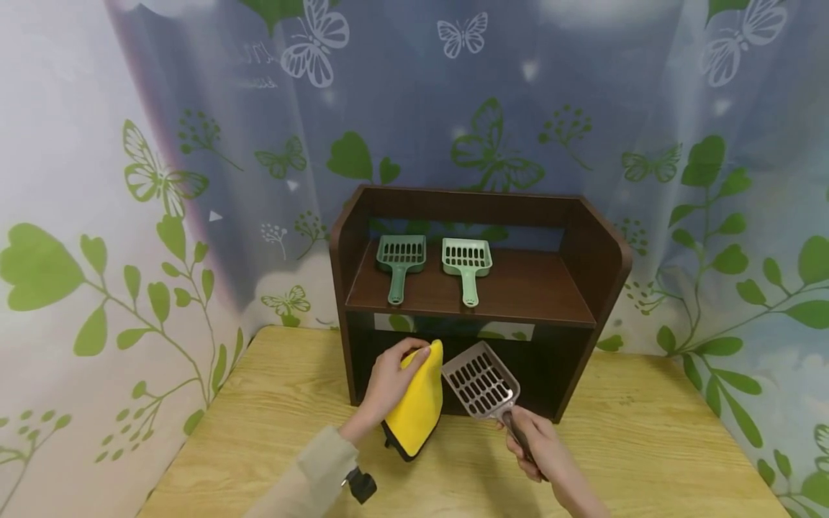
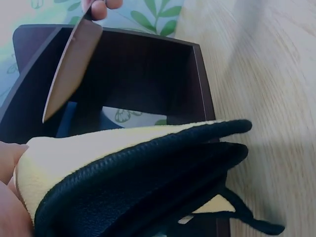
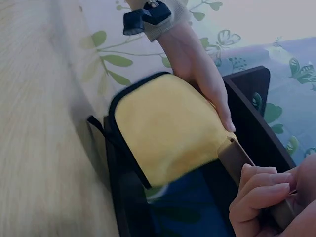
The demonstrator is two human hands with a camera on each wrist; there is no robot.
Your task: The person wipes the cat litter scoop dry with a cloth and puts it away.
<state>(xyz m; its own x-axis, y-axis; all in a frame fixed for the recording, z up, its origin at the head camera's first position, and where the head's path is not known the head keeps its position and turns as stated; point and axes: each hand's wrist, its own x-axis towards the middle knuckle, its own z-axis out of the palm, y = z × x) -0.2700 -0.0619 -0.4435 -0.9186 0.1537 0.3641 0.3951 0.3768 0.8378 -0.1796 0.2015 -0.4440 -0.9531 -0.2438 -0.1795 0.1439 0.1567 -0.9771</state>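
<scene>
My left hand [image 1: 388, 385] pinches a folded yellow cloth [image 1: 417, 406] with dark trim, which hangs in front of the shelf's lower opening. Its dark inner side faces the left wrist view, and a small loop dangles from its edge. In my right hand [image 1: 540, 450] is a brown slotted litter scoop [image 1: 482, 381], gripped by the handle with the scoop end raised toward the cloth. The right wrist view shows the cloth's yellow face [image 3: 168, 128] close to the scoop's handle [image 3: 234, 155]. Much of the scoop is hidden there.
A dark brown two-tier shelf [image 1: 518, 288] stands on the wood-grain table [image 1: 648, 432] against a patterned curtain [image 1: 414, 86]. On its upper tier lie a dark green litter scoop [image 1: 400, 259] and a light green one [image 1: 468, 262], handles pointing forward.
</scene>
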